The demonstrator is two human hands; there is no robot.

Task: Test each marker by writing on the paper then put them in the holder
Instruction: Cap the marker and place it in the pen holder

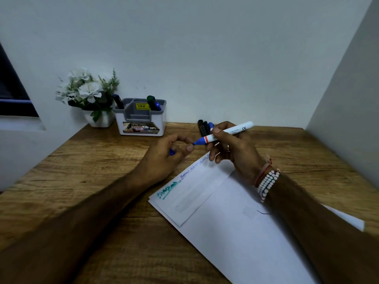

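Nearest to me, the paper (225, 212) is lying on the wooden table (92, 171), with green and blue test scribbles running along its far-left edge. Just beyond it, at eleven o'clock from the sheet, the left hand (170, 150) is curling its fingers round a small blue piece, which I am taking for the cap (172, 152) (only its end is showing). At one o'clock the right hand (231, 148) is pinching the marker (227, 131) around its white barrel, the bare blue tip pointing at the left thumb. I am judging this marker light, rigid and smooth-walled, so it is wanting a grip mid-barrel, behind the orange band and well off the wet tip. Behind the right hand, loose markers (204, 128) are lying on the table. Farthest off, at ten o'clock, the holder (141, 119) is standing by the wall with markers poking out of it, and a pot of flowers (88, 93) is sitting just beside it.
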